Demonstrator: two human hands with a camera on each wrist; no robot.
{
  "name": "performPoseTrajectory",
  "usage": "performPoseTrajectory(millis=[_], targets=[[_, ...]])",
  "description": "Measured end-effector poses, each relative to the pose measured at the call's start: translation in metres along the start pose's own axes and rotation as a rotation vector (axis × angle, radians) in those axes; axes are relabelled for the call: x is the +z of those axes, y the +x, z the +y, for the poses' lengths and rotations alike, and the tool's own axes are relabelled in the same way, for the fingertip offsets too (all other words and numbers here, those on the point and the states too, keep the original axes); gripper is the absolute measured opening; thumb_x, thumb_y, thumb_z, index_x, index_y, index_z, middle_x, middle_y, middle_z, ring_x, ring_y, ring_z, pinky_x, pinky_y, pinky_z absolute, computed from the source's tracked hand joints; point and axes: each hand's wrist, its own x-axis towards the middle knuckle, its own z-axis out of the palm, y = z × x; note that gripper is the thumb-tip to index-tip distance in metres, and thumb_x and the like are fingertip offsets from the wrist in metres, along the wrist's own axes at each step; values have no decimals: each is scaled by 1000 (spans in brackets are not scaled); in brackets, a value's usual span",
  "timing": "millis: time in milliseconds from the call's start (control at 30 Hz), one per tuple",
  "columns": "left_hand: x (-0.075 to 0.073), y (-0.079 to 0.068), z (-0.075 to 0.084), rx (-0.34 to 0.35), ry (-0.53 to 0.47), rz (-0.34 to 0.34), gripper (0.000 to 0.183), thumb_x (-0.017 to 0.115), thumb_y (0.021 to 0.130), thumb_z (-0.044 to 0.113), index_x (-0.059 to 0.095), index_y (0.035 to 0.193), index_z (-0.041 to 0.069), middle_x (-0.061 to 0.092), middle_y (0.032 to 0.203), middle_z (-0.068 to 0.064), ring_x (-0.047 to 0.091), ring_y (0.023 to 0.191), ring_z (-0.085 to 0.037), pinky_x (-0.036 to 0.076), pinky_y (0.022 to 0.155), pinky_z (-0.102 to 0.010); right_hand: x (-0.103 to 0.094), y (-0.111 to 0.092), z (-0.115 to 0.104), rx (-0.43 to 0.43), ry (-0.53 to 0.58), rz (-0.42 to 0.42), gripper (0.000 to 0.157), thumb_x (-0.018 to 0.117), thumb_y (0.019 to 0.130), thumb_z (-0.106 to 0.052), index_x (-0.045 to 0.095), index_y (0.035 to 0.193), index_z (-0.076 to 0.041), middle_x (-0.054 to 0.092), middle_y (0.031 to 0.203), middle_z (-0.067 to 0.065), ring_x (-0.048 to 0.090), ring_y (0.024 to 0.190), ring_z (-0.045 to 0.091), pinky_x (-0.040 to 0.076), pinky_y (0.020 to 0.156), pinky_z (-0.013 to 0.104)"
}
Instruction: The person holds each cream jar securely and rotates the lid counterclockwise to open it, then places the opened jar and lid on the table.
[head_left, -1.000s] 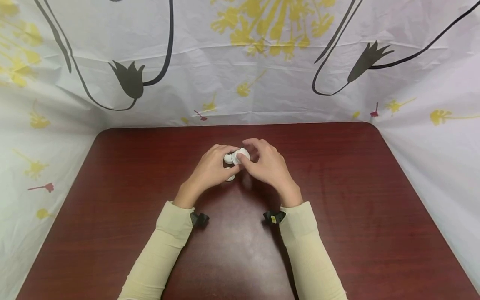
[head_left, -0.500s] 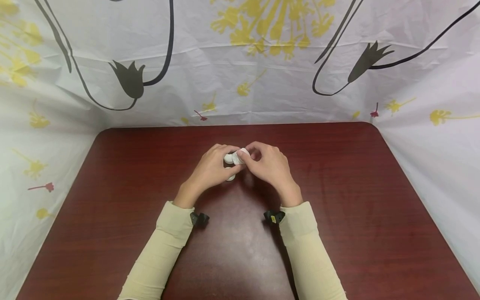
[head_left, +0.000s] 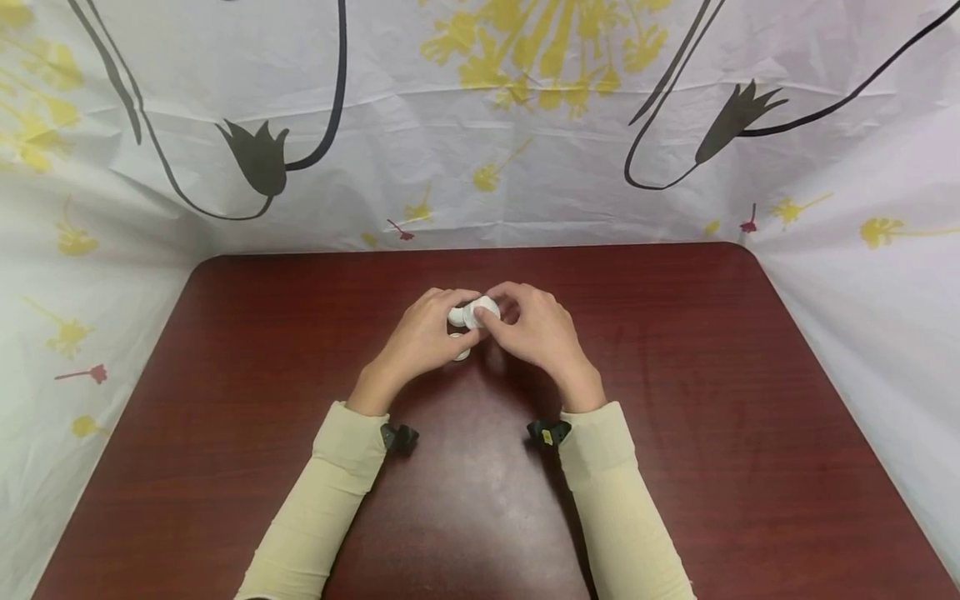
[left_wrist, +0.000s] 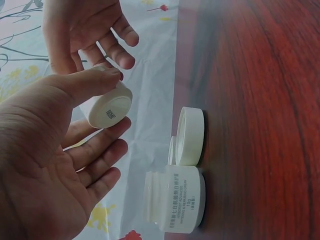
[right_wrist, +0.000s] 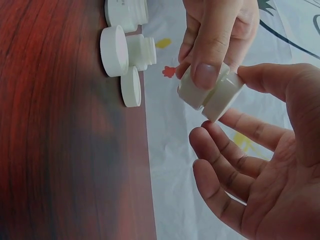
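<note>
My left hand holds a small white cream jar on its side above the table, thumb across its wall. Print shows on its base in the left wrist view. The thumb and index finger of my right hand pinch a white lid at the jar's mouth; a thin gap runs between lid and jar in the right wrist view. The right hand's other fingers are spread loosely. Below the hands, an uncapped jar with grey lettering stands near a loose lid.
In the right wrist view, a second uncapped jar stands behind a lid, with another lid close by. The dark red table meets a white flowered cloth at its back and sides.
The right index finger, lifted off the lid a second ago, came down onto it and has since shifted slightly. The left hand keeps its hold on the jar in about the same place.
</note>
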Motion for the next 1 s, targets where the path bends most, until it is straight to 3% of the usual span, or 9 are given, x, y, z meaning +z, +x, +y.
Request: performPoseTrajectory(millis=[133, 400, 800, 1000], targets=[[1, 1, 0, -7, -4, -14, 46, 78, 93, 29, 69, 137, 17, 73, 125, -3, 61, 116, -24, 53, 93, -43, 0, -1, 1, -3, 5, -11, 32, 70, 98, -45, 74, 120, -22, 74, 97, -2, 73, 90, 16, 55, 77, 42], [2, 1, 2, -18, 11, -21, 44, 79, 92, 28, 71, 133, 15, 74, 122, -4, 62, 118, -26, 53, 94, -44, 1, -1, 2, 17, -17, -30, 59, 72, 96, -45, 58, 146, -17, 74, 108, 0, 71, 93, 18, 55, 83, 45], [1, 0, 1, -54, 13, -16, 49, 82, 90, 30, 69, 134, 14, 74, 117, -5, 62, 117, -27, 54, 95, -45, -2, -1, -1, -28, -13, -8, 54, 72, 95, -38, 62, 144, -18, 69, 111, 3, 69, 96, 20, 54, 79, 46], [4, 1, -1, 2, 59, 18, 48, 84, 89, 34, 70, 130, 14, 75, 114, -4, 63, 116, -29, 46, 103, -47, -4, -1, 4, -29, 0, 18, 44, 71, 97, -37, 69, 139, -24, 64, 108, 5, 67, 95, 23, 51, 76, 43]])
